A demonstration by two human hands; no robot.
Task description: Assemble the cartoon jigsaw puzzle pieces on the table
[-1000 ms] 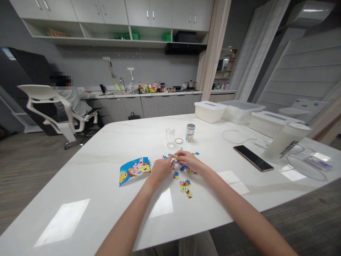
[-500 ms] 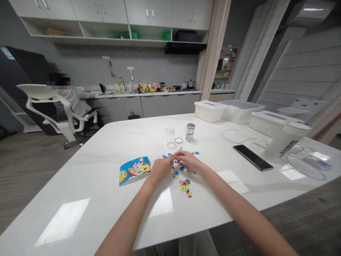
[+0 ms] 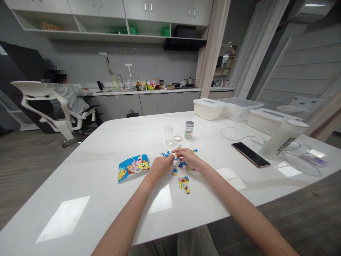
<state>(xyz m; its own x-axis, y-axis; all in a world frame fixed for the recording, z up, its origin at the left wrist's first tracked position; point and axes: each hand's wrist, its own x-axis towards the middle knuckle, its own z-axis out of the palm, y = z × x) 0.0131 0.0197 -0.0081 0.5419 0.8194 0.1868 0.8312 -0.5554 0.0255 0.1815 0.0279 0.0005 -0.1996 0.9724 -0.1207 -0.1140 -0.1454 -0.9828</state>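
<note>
From the head camera, taking the clock from where my fingertips meet: my left hand (image 3: 161, 167) comes in from seven o'clock, fingers curled narrow, and my right hand (image 3: 188, 158) comes in from four, fingers bent and close together. The tips are almost together, right over the scatter, and I can't tell whether a piece is pinched in either hand; my own fingers block it. And here are the puzzle pieces (image 3: 182, 165), mostly blue with bits of yellow and pink, spread on the table (image 3: 106, 220) under and around my hands, a few showing at ten o'clock and one out past my right knuckles towards three. At five o'clock, nearer me, lies a joined section (image 3: 184, 185) with a yellow cartoon face, flat and apart from the rest. Over at half past eight, the picture sheet (image 3: 134, 168) sits just beside my left hand, slightly curved. Straight up at twelve stands the clear jar (image 3: 168, 135), upright, a round lid (image 3: 177, 138) flat just beside it, and at one o'clock the printed can (image 3: 189, 131), upright with a silvery top. Well out at three: a dark phone (image 3: 250, 154), lying face up near a pale tumbler (image 3: 283, 139).
</note>
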